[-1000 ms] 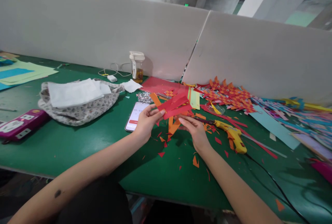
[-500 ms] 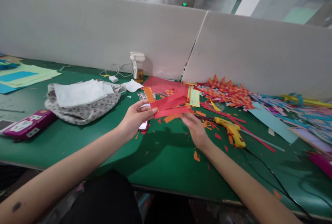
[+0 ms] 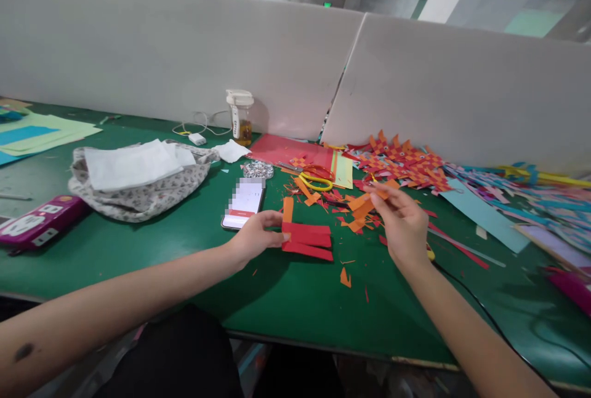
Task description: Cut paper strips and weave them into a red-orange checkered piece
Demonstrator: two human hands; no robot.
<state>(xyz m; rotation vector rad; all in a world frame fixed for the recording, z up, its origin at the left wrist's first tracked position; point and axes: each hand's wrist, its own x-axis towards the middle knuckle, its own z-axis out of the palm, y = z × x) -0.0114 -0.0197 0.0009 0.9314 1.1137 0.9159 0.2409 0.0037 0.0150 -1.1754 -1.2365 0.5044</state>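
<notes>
red paper strips pinned down, orange strip lifted

red paper strips (image 3: 307, 241) lie side by side on the green table (image 3: 138, 256), one orange strip tucked under their left end, pressed flat by the left hand (image 3: 253, 238). weaving looks barely begun beside the finished red-and-orange woven pieces (image 3: 401, 161). the right hand (image 3: 401, 222) pinches a loose orange paper strip (image 3: 364, 206). no writing is readable; the white phone screen (image 3: 244, 201) is blurred.
</notes>
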